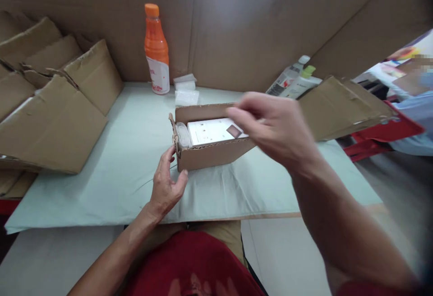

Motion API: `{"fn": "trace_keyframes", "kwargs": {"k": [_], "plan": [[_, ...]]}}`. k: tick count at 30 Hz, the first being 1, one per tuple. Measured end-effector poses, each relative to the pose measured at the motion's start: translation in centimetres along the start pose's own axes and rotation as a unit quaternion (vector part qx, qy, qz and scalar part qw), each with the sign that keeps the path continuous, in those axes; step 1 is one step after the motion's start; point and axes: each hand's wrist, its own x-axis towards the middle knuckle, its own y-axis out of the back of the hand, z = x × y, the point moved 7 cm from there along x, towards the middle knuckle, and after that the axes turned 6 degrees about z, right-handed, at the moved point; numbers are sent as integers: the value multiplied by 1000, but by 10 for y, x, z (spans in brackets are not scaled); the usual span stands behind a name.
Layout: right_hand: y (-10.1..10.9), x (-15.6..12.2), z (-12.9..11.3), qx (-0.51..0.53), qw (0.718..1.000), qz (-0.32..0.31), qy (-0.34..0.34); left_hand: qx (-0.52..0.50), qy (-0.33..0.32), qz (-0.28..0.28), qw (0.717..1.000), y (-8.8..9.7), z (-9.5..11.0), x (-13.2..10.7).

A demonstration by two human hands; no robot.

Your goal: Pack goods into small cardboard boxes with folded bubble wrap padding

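Note:
A small open cardboard box point(209, 157) sits on the cloth-covered table in front of me. Inside it lies a white printed package point(213, 132) with a dark diamond-shaped mark, and clear bubbly plastic point(183, 135) fills the left end. My left hand point(167, 183) grips the box's near left corner, fingers at the end wall and thumb at the front. Over the box's right end is my right hand point(270, 122), slightly blurred, its thumb and fingers pinched together. Whatever may be between those fingers is hidden.
An orange bottle point(157, 52) and small white packets point(186, 92) stand behind the box. Several cardboard boxes point(50, 115) crowd the left. At right are a clear bottle point(287, 77), a white tube point(301, 84) and another carton point(333, 106). Cardboard walls the back; a person point(414, 120) is beyond.

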Motion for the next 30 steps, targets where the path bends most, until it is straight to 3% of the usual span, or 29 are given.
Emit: {"fn": "trace_keyframes", "kwargs": {"k": [2, 3, 4, 7, 9, 11, 13, 16, 18, 20, 22, 24, 27, 30], "plan": [[38, -41, 50, 53, 978, 188, -67, 3, 35, -28, 999, -2, -16, -3], [44, -64, 78, 71, 958, 254, -114, 2, 47, -39, 998, -2, -23, -6], [38, -84, 103, 91, 945, 272, -158, -2, 55, -48, 997, -2, -30, -9], [-27, -113, 146, 153, 951, 132, -232, -19, 74, -73, 994, 0, -43, -14], [-70, -112, 148, 196, 949, 51, -243, -32, 93, -80, 992, -2, -47, -10], [-93, -102, 144, 236, 939, 29, -249, -43, 117, -70, 990, -8, -48, 0], [-95, -95, 145, 254, 932, 32, -257, -54, 132, -55, 988, -22, -44, 11], [-76, -103, 164, 246, 927, 53, -278, -80, 110, -61, 989, -53, -32, 17], [-61, -118, 181, 241, 923, 77, -291, -88, 73, -73, 991, -69, -22, 12], [-58, -126, 191, 239, 923, 84, -291, -76, 49, -69, 993, -71, -19, 1], [-69, -121, 186, 238, 930, 64, -273, -53, 53, -42, 996, -55, -24, -12], [-96, -99, 166, 252, 940, 24, -230, -24, 90, 2, 996, -26, -37, -22], [-151, -48, 116, 305, 941, -49, -140, 13, 163, 67, 984, 24, -60, -29], [-209, 0, 66, 342, 932, -96, -76, 16, 190, 109, 976, 58, -74, -20]]}}
